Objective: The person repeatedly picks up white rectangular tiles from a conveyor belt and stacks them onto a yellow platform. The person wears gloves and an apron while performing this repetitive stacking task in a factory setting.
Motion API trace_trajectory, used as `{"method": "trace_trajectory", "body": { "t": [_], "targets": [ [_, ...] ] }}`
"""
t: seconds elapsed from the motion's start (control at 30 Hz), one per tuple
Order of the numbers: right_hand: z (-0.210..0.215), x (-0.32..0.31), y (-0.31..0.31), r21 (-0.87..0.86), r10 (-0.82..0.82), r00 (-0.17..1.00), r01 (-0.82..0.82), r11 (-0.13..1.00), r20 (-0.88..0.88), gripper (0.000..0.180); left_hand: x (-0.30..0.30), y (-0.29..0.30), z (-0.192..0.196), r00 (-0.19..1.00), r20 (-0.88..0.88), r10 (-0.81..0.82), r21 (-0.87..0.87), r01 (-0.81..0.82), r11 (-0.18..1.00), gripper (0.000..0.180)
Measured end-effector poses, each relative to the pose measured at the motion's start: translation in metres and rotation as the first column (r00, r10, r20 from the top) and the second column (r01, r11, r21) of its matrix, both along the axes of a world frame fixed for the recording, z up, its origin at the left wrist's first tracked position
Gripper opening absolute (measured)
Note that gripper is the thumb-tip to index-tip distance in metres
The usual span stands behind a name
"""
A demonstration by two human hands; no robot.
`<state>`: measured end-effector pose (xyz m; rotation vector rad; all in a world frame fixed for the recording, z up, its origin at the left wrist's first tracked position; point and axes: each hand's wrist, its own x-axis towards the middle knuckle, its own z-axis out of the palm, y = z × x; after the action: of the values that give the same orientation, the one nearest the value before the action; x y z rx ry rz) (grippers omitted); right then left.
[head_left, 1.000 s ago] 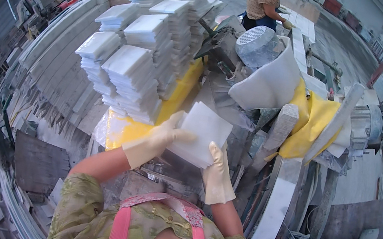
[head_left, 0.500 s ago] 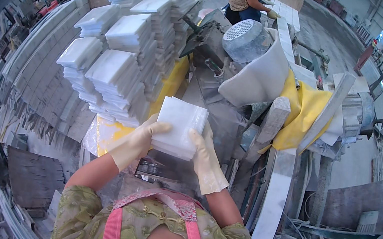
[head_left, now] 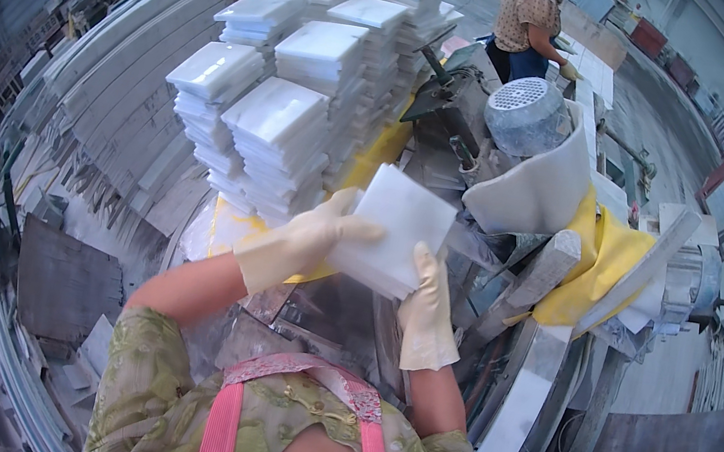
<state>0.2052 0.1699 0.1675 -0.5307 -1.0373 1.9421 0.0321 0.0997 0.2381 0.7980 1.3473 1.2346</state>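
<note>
Between my two gloved hands is a small stack of square white stone tiles [head_left: 402,228], held up in front of my chest and tilted. My left hand [head_left: 322,234], in a cream rubber glove, grips the stack's left side with the thumb over its top tile. On the right side my right hand [head_left: 430,305] clasps the edge, thumb up, the other fingers partly hidden behind the tiles. Just beyond my left hand stand tall piles of the same white tiles [head_left: 280,117], several columns close together.
A machine with a grey motor [head_left: 526,115] and a pale curved guard [head_left: 537,183] stands at right ahead. Yellow cloth [head_left: 596,260] drapes beside a stone-dusted beam [head_left: 537,279]. A long white strip [head_left: 511,433] runs along my right. Another person [head_left: 529,29] works at a far table.
The held tiles have turned clockwise and shifted slightly right, still in both hands. My view has swung, so the piles and machine sit farther right.
</note>
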Motion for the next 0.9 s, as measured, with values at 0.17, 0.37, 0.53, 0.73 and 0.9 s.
{"method": "trace_trajectory", "body": {
  "t": [0.17, 0.37, 0.53, 0.73, 0.9],
  "targets": [
    [0.054, -0.009, 0.029, 0.029, 0.039, 0.999, -0.04, 0.999, 0.016, 0.068, -0.015, 0.03, 0.044, 0.997, -0.062, -0.047, 0.031, 0.049, 0.998, 0.082],
    [0.132, -0.051, 0.084, 0.122, 0.081, 0.997, -0.079, 0.989, -0.011, 0.064, -0.053, 0.073, 0.123, 0.991, -0.082, -0.105, 0.091, 0.112, 0.989, 0.07],
    [0.19, -0.113, 0.143, 0.278, 0.12, 0.992, -0.125, 0.952, 0.035, 0.072, -0.099, 0.111, 0.172, 0.986, -0.14, 0.093, 0.257, -0.055, 0.965, 0.069],
    [0.237, -0.199, 0.188, 0.275, 0.107, 0.989, -0.132, 0.952, 0.105, 0.07, -0.174, 0.174, 0.197, 0.967, 0.02, 0.255, 0.256, -0.252, 0.933, 0.062],
    [0.235, -0.241, 0.212, 0.254, 0.019, 0.983, -0.066, 0.965, 0.184, 0.078, -0.221, 0.204, 0.182, 0.953, 0.031, 0.302, 0.245, -0.301, 0.922, 0.06]
  ]
}}
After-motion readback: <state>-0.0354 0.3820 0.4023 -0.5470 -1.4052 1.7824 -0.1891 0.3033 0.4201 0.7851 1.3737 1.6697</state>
